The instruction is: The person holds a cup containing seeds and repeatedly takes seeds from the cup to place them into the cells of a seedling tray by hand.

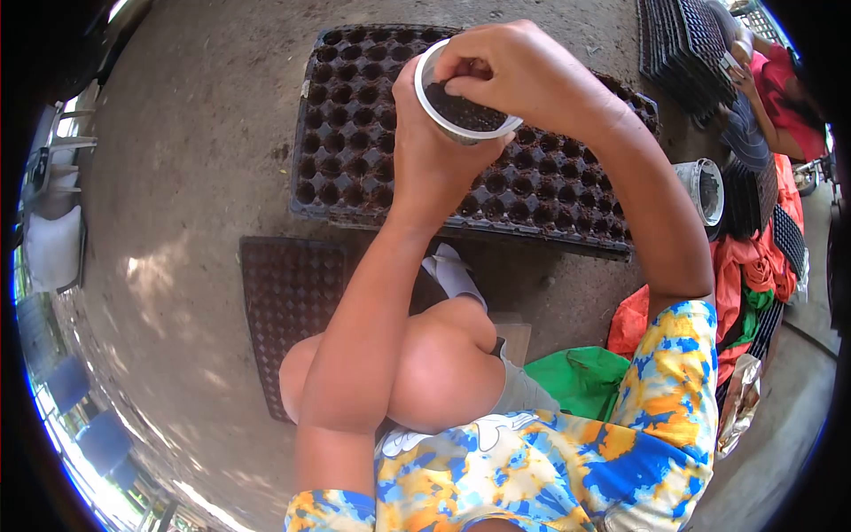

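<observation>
My left hand (436, 164) is wrapped round a white-rimmed, see-through plastic cup (470, 136), tilted towards me. Dark, fine-grained stuff (465, 112) lies inside; whether it is seed or soil I cannot tell. Over the mouth of the cup, my right hand (505, 75) dips in with thumb and fingers pinched together. What those fingertips hold is hidden. Beneath both hands stretches a black seedling tray (341, 142), its many round cells lined with dark brown soil, each with a hollow. Some cells are covered by my hands and arms.
A second seedling tray (284, 288) lies on the dirt floor by my knee. To the right stand a white bucket (710, 191), stacked black trays (678, 62), and orange and green sheeting (581, 377). Another person in red (780, 97) is at the upper right.
</observation>
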`<action>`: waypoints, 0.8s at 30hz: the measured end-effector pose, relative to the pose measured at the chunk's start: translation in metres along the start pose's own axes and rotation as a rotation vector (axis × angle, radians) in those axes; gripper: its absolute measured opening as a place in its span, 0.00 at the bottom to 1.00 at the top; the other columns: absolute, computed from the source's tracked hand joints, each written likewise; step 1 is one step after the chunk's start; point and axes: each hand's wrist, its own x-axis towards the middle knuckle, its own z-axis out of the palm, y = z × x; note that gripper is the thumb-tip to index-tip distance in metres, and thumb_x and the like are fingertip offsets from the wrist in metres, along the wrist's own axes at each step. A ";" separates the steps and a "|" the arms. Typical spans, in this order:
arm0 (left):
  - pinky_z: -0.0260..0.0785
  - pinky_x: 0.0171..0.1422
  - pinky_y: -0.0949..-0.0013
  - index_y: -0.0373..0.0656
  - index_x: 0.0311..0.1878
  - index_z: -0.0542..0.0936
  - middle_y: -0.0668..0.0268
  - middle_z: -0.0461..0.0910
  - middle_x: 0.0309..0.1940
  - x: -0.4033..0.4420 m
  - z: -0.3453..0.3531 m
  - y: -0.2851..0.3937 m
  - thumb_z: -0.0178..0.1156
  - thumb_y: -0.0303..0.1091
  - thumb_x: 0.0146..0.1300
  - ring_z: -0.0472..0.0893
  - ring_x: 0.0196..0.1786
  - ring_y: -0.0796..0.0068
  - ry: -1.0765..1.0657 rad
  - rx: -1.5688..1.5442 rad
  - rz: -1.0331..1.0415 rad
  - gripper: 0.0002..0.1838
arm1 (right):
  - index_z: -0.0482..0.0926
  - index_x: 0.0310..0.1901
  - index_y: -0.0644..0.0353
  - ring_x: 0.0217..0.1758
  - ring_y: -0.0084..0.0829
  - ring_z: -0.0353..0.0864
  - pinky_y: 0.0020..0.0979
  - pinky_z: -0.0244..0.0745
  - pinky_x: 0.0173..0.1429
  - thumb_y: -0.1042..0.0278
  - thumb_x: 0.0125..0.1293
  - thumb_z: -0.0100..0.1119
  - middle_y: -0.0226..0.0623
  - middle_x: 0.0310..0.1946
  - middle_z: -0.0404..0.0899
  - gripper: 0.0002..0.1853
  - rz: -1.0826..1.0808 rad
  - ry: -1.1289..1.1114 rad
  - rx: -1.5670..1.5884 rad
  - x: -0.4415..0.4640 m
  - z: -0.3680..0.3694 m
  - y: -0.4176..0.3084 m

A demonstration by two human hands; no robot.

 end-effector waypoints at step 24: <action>0.73 0.61 0.70 0.34 0.63 0.57 0.56 0.70 0.56 0.005 -0.015 -0.003 0.77 0.23 0.48 0.75 0.58 0.70 0.195 -0.070 0.086 0.44 | 0.85 0.40 0.61 0.35 0.31 0.85 0.32 0.78 0.44 0.70 0.57 0.67 0.39 0.31 0.85 0.10 0.477 -0.086 0.369 -0.061 0.088 0.052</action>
